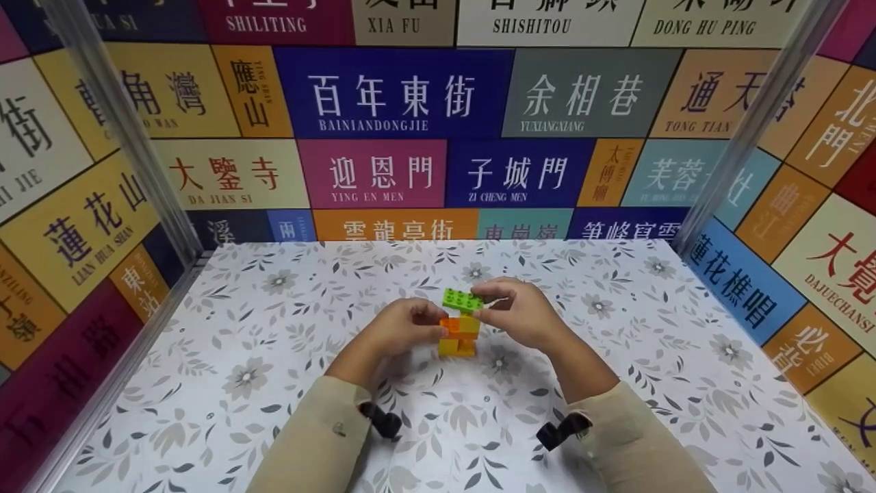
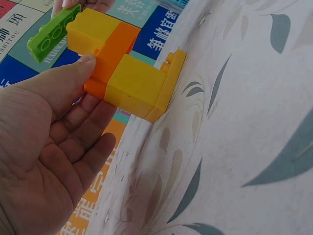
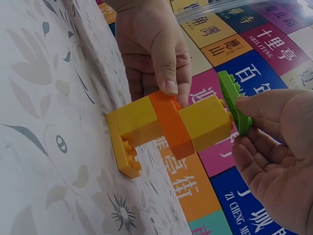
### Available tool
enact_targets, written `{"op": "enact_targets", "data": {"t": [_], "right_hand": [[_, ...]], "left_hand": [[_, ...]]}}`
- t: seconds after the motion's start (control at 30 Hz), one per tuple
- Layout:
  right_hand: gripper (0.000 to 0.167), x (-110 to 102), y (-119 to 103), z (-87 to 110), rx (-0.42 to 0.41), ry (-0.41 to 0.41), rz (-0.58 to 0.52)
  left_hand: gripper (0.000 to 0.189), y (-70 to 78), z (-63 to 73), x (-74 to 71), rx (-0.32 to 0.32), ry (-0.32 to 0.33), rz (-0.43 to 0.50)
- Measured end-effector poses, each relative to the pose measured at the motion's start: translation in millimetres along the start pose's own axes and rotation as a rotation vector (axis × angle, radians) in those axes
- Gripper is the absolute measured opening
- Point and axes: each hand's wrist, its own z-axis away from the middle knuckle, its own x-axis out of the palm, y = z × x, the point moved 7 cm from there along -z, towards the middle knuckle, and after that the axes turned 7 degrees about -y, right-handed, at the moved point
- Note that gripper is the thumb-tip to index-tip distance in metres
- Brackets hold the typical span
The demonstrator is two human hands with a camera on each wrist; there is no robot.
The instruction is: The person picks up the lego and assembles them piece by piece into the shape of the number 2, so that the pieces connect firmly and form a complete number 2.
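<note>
A stack of building blocks stands on the patterned surface. From the bottom it has a thin yellow-orange brick (image 3: 116, 144), a yellow block (image 3: 139, 117), an orange brick (image 3: 172, 126) and an upper yellow block (image 3: 204, 122). My left hand (image 1: 404, 325) pinches the orange brick, its thumb on one side and the other fingers behind. A flat green brick (image 1: 460, 299) is held between thumb and fingers of my right hand (image 1: 521, 311). It sits tilted over the upper yellow block's studs; whether they touch I cannot tell.
The tabletop (image 1: 287, 329) has a white cover with grey flowers and leaves. Walls of coloured panels with Chinese lettering (image 1: 390, 92) rise behind and on both sides. Clear posts (image 1: 739, 116) stand at the back corners. Black wrist devices (image 1: 564, 431) sit at both sleeves.
</note>
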Motion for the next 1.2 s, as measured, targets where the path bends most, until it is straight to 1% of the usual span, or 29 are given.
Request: {"op": "enact_targets", "data": {"t": [0.2, 0.33, 0.53, 0.67, 0.77, 0.97, 1.2], "right_hand": [[0.038, 3.7, 0.7, 0.4, 0.002, -0.018, -0.006], [0.034, 4.9, -1.9, 0.0, -0.007, -0.021, 0.003], [0.034, 6.2, -5.1, -0.1, -0.045, -0.034, 0.038], [0.032, 5.9, -5.5, 0.9, -0.066, -0.034, 0.052], [0.031, 6.0, -4.8, 1.6, -0.061, -0.033, 0.058], [0.031, 6.6, -6.0, 0.9, -0.046, -0.027, 0.089], [0.03, 5.9, -5.5, 0.0, -0.024, -0.033, 0.102]], "left_hand": [[0.02, -1.1, -1.4, -0.8, -0.023, -0.005, -0.017], [0.018, -1.5, -1.9, -1.2, -0.027, -0.005, -0.024], [0.016, -1.7, -2.1, -1.1, -0.025, -0.007, -0.019], [0.016, 0.7, -0.7, -0.8, 0.0, -0.002, -0.025], [0.016, 2.3, 0.6, -0.8, 0.016, 0.003, -0.029], [0.016, 1.9, 1.5, -0.9, -0.003, 0.011, -0.036], [0.015, 1.6, 0.5, -1.2, -0.026, 0.002, -0.043]]}}
